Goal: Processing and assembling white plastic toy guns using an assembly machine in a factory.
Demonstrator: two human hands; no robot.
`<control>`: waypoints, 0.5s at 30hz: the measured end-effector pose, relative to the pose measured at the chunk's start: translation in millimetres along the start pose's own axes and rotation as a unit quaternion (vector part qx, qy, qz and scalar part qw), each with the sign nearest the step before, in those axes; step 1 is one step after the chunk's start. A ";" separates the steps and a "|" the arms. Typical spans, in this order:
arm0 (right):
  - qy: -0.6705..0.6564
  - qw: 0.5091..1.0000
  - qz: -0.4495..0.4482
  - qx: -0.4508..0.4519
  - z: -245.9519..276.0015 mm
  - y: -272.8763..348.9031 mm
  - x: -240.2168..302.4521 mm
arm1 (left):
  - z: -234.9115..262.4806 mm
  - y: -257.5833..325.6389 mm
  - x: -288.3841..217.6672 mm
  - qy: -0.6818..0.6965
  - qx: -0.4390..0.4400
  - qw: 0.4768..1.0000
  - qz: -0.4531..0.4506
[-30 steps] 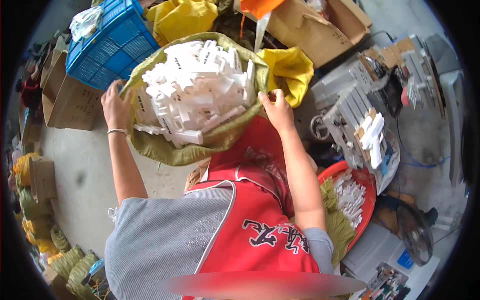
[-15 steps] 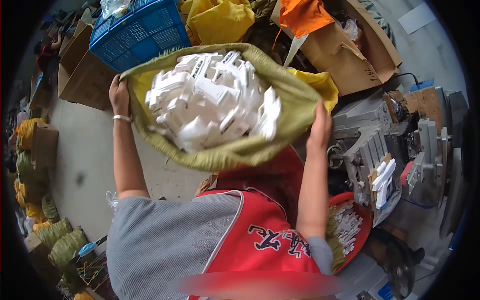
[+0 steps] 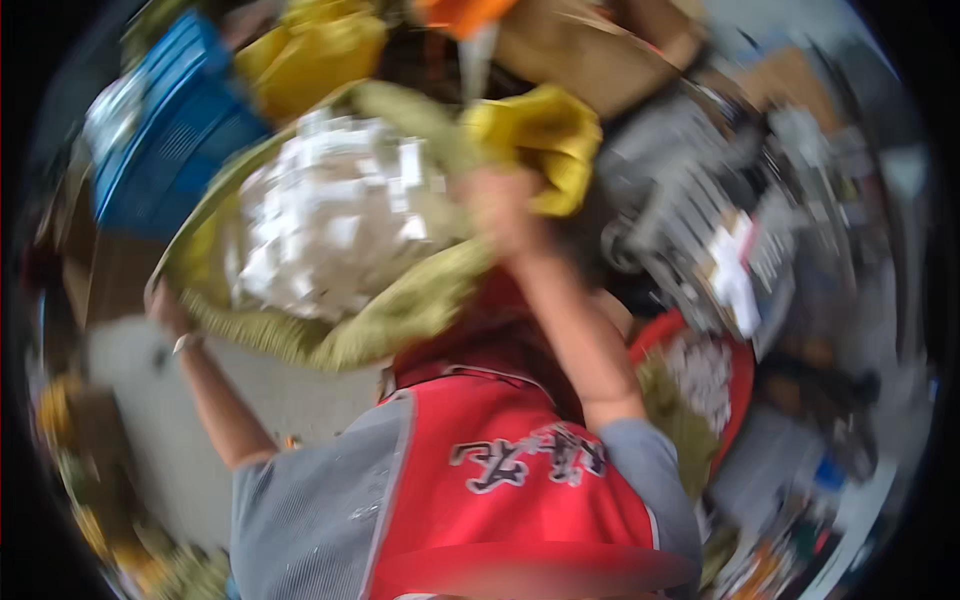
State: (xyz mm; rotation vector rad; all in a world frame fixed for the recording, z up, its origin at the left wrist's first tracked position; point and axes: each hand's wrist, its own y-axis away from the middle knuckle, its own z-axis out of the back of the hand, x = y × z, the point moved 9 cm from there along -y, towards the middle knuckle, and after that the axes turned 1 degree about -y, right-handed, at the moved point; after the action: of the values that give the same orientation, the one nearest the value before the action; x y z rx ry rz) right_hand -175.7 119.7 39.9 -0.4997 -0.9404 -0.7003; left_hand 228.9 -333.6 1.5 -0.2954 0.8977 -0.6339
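Observation:
An olive-green woven sack (image 3: 405,318) gapes wide in front of me, its inner side yellow at the left. White plastic pieces (image 3: 325,215) are heaped inside it, smeared by motion. My left hand (image 3: 170,308) grips the sack's left rim, with a pale band around the wrist. At the right rim, my right hand (image 3: 505,208) is closed on the bunched cloth; its fingers are blurred.
Beyond the sack stand a blue plastic crate (image 3: 180,140), yellow bags (image 3: 535,140) and a cardboard box (image 3: 570,50). Grey machinery (image 3: 680,190) is at the right. Near my right elbow sits a red basin (image 3: 738,400) holding more white pieces.
The sack has shifted left in view and tilts more. My right hand has come inward and my left hand sits lower. The whole view has turned and blurred.

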 end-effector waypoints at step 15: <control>-0.251 0.965 -0.072 0.002 -5.0 32.6 -60.8 | -70.7 -23.8 -87.2 0.145 0.211 0.961 0.105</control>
State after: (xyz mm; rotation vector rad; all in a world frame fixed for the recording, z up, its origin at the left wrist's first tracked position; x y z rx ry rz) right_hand -173.5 157.9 -17.7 -0.6234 -1.4648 -0.7155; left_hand 123.1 -296.3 26.0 0.2810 1.0307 -0.6616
